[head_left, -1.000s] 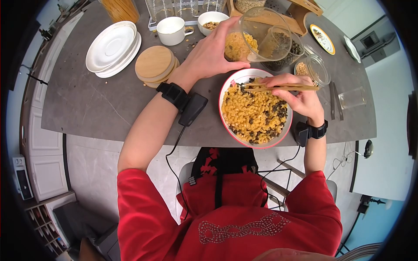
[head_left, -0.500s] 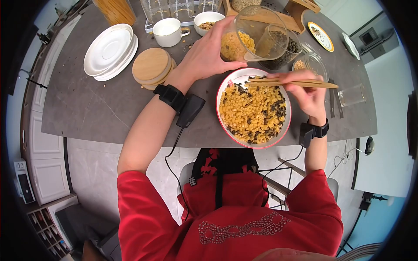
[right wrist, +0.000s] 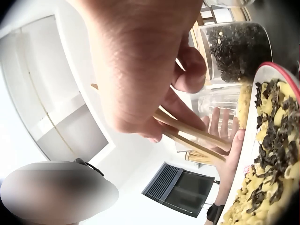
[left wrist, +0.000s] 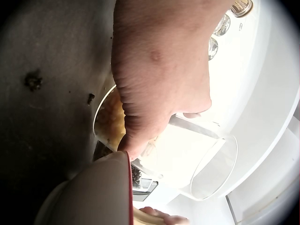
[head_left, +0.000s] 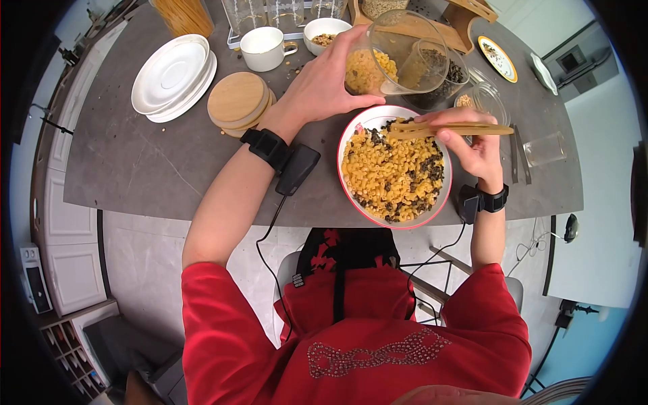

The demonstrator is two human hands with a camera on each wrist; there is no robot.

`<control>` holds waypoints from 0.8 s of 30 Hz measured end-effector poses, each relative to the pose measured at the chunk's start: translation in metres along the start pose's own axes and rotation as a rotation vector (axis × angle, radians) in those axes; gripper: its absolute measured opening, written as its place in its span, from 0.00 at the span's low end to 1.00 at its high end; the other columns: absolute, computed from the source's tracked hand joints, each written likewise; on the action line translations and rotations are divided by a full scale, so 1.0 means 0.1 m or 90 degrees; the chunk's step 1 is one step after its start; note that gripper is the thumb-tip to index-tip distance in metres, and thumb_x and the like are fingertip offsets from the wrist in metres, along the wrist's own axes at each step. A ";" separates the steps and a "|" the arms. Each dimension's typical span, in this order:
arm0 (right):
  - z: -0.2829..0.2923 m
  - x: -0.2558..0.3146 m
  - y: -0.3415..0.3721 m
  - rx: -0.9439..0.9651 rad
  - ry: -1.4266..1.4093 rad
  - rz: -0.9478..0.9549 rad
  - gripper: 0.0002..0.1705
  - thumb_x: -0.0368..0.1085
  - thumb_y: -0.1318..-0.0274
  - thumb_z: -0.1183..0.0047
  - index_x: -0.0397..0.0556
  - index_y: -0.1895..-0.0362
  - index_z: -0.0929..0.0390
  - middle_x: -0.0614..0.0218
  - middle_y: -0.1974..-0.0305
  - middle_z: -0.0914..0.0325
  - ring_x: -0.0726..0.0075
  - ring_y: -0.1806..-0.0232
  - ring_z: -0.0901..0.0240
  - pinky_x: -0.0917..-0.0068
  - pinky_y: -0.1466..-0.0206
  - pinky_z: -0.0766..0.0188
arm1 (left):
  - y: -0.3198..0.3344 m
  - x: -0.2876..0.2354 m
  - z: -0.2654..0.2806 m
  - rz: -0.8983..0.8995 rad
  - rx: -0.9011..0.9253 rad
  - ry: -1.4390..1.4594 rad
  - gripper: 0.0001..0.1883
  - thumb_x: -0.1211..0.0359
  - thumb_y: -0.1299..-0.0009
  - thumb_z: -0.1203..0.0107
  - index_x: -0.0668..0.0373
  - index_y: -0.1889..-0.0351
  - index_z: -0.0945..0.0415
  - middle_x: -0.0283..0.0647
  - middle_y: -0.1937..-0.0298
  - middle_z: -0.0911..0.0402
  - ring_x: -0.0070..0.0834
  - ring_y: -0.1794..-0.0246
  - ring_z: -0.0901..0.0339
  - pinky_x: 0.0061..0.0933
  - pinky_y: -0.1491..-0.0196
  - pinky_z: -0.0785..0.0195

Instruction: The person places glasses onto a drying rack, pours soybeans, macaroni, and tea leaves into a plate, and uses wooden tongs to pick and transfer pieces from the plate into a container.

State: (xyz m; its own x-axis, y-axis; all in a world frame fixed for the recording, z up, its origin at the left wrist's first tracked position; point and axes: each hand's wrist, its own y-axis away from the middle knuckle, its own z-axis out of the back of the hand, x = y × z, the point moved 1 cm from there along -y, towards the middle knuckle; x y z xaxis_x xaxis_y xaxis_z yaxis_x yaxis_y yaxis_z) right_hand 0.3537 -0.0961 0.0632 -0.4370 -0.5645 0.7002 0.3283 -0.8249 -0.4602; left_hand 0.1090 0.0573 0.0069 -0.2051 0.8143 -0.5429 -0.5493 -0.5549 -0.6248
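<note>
My left hand grips a clear glass jar behind the bowl, thumb close to the bowl's rim. Yellow macaroni lies in the jar's end by the palm; its mouth points right. My right hand pinches a pair of wooden chopsticks, their tips over the far part of the bowl. In the right wrist view the chopsticks stand slightly apart, with no food between them. The white, red-rimmed bowl holds macaroni mixed with dark dried flakes.
Right of the held jar stand a jar of dark flakes and a small open jar. Metal tongs and a glass lie at right. Wooden coasters, stacked plates and a white cup stand at left.
The chopsticks have shifted a little to the right over the bowl, along with my right hand, and their tips have come closer together since half a second ago. My left hand holds the jar nearly still.
</note>
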 end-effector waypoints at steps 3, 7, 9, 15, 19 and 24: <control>-0.02 -0.05 -0.01 0.053 0.010 -0.024 0.08 0.29 0.35 0.37 0.40 0.54 0.14 0.57 0.53 0.10 0.62 0.53 0.12 0.67 0.48 0.18 | 0.02 0.00 0.01 0.022 0.009 -0.003 0.60 0.48 0.45 0.19 0.59 0.22 0.47 0.55 0.28 0.29 0.49 0.28 0.27 0.47 0.27 0.32; -0.04 -0.02 -0.04 0.095 0.026 -0.039 0.10 0.29 0.37 0.36 0.41 0.52 0.15 0.57 0.52 0.11 0.61 0.53 0.13 0.67 0.47 0.18 | 0.01 0.01 -0.01 0.009 0.002 -0.012 0.61 0.48 0.45 0.19 0.59 0.21 0.48 0.55 0.28 0.29 0.50 0.29 0.27 0.47 0.28 0.31; -0.04 -0.03 -0.05 0.098 0.023 -0.039 0.11 0.29 0.37 0.36 0.41 0.51 0.15 0.57 0.52 0.11 0.61 0.53 0.13 0.66 0.47 0.18 | 0.01 0.00 0.01 0.003 -0.005 -0.015 0.61 0.48 0.45 0.19 0.59 0.21 0.48 0.55 0.28 0.29 0.50 0.29 0.27 0.47 0.28 0.31; -0.07 -0.05 -0.05 0.084 0.050 -0.003 0.11 0.30 0.37 0.36 0.42 0.51 0.15 0.58 0.51 0.11 0.60 0.51 0.13 0.65 0.46 0.18 | 0.00 0.01 0.00 0.000 0.000 -0.005 0.60 0.49 0.45 0.19 0.60 0.22 0.47 0.55 0.28 0.29 0.50 0.28 0.27 0.47 0.27 0.32; -0.07 -0.06 -0.04 0.088 0.038 -0.030 0.10 0.30 0.36 0.36 0.42 0.52 0.14 0.58 0.53 0.11 0.61 0.53 0.13 0.67 0.48 0.18 | 0.00 -0.01 0.02 0.018 0.005 -0.006 0.60 0.49 0.45 0.19 0.60 0.22 0.47 0.55 0.28 0.29 0.49 0.28 0.27 0.47 0.27 0.32; -0.06 -0.02 -0.03 0.087 0.039 -0.053 0.09 0.31 0.35 0.36 0.42 0.52 0.14 0.59 0.54 0.11 0.63 0.56 0.13 0.69 0.50 0.19 | 0.00 0.01 -0.01 0.003 -0.001 0.001 0.60 0.49 0.45 0.19 0.60 0.22 0.47 0.55 0.28 0.29 0.49 0.28 0.27 0.46 0.27 0.32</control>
State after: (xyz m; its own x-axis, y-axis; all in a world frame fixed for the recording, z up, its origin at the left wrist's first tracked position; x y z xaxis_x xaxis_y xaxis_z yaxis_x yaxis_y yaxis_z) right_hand 0.3484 -0.0925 0.0595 -0.5162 -0.4981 0.6967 0.3981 -0.8598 -0.3197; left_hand 0.1092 0.0577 0.0062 -0.2065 0.8111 -0.5472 -0.5476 -0.5593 -0.6224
